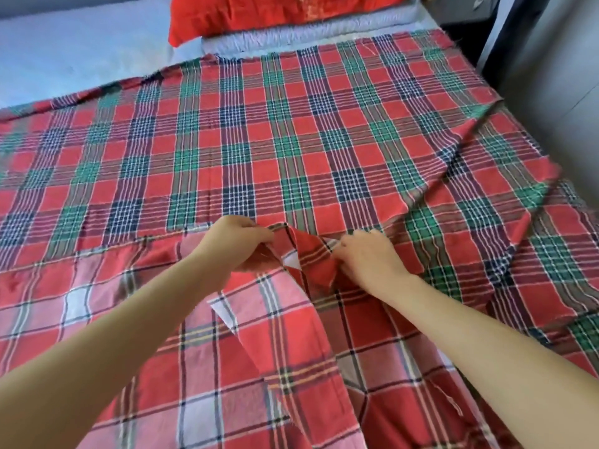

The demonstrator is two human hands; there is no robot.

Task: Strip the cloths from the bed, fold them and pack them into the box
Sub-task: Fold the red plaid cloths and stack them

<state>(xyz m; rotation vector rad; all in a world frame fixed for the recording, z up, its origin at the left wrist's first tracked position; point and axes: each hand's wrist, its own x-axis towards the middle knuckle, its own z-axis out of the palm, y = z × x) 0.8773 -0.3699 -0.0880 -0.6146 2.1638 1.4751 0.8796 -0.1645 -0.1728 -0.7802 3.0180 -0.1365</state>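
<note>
A red, green and navy plaid cloth point(259, 140) lies spread across the bed, its right part folded over in a diagonal flap. Nearer me a second plaid cloth point(291, 367), red with white checks, overlaps its near edge and is bunched up in the middle. My left hand point(233, 244) grips a raised fold of the red-and-white cloth with curled fingers. My right hand point(369, 254) pinches the same fold just to the right, a hand's width away. Both forearms reach in from the bottom of the view.
A red pillow point(275, 14) rests at the head of the bed on a pale blue-grey mattress sheet point(81, 53). A grey wall or cabinet side point(551, 76) runs along the bed's right edge. No box is in view.
</note>
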